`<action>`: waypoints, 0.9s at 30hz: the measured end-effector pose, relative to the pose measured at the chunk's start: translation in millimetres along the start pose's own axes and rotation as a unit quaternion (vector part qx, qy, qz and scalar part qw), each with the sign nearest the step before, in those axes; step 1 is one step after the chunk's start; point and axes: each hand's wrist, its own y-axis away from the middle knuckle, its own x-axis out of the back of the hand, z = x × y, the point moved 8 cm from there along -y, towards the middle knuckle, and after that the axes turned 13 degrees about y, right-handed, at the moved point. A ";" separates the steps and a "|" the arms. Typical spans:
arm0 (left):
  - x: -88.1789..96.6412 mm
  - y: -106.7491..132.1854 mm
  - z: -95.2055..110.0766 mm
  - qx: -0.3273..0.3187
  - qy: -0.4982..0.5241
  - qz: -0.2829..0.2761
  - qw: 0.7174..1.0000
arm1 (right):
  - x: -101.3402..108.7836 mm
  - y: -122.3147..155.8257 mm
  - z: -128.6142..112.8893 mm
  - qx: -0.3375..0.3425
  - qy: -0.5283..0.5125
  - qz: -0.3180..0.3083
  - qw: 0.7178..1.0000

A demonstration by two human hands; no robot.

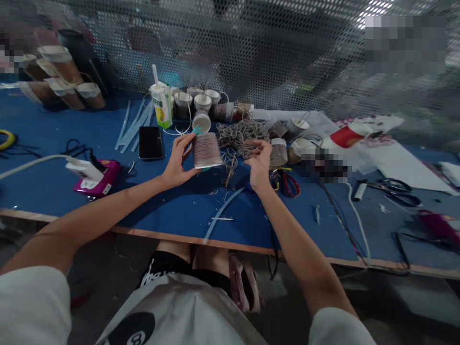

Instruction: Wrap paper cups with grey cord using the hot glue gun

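My left hand (178, 160) grips a tapered, cup-shaped spool (207, 150) wound with reddish-brown cord, tilted on its side above the blue table. Teal strands (197, 130) stick out at its upper left end. To the right of the spool, apart from it, my right hand (259, 162) hovers with fingers spread and nothing visible in them. Behind and between the hands lies a heap of grey-brown cord (242, 135). A translucent glue stick (224, 211) extends on the table below my right hand, its upper end close to a blue tool mostly hidden by that hand.
White-rimmed spools (203, 101) cluster behind a drink carton (162, 105). A phone (151, 143), glue sticks (134, 127) and a purple power strip (97, 178) lie left. Red-handled pliers (291, 185), scissors (393, 189) and cables occupy the right. A perforated metal screen (251, 52) stands behind.
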 end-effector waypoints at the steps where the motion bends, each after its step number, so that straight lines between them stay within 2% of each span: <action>1: -0.1 0.4 -1.7 0.002 0.013 0.002 1.000 | -2.2 1.2 -14.9 0.071 0.016 -0.037 0.997; 4: -1.8 0.8 -5.5 0.003 0.050 0.005 0.999 | -14.5 16.2 -57.1 0.238 0.046 -0.152 0.958; 6: -4.0 0.2 -5.9 -0.004 0.064 0.005 0.998 | -24.4 25.2 -71.5 0.275 0.066 -0.201 0.938; 10: -11.8 -1.1 -1.5 -0.030 0.072 -0.024 0.997 | -40.6 28.0 -69.7 0.241 0.026 -0.235 0.941; 13: -18.3 -1.2 1.9 -0.030 0.060 -0.063 0.996 | -45.4 25.8 -60.8 0.229 0.006 -0.224 0.947; 16: -21.6 -1.1 2.1 -0.005 0.045 -0.088 0.995 | -46.7 24.3 -54.2 0.212 0.038 -0.211 0.954; 20: -20.5 0.0 -1.1 0.020 0.039 -0.081 0.996 | -50.6 27.6 -55.5 0.188 0.092 -0.232 0.950; 24: -18.7 3.0 -9.1 0.033 0.019 -0.076 0.996 | -52.1 33.5 -64.7 0.211 0.068 -0.265 0.938; 27: -19.8 4.9 -12.0 0.034 0.015 -0.095 0.995 | -51.1 31.7 -60.7 0.193 0.057 -0.264 0.943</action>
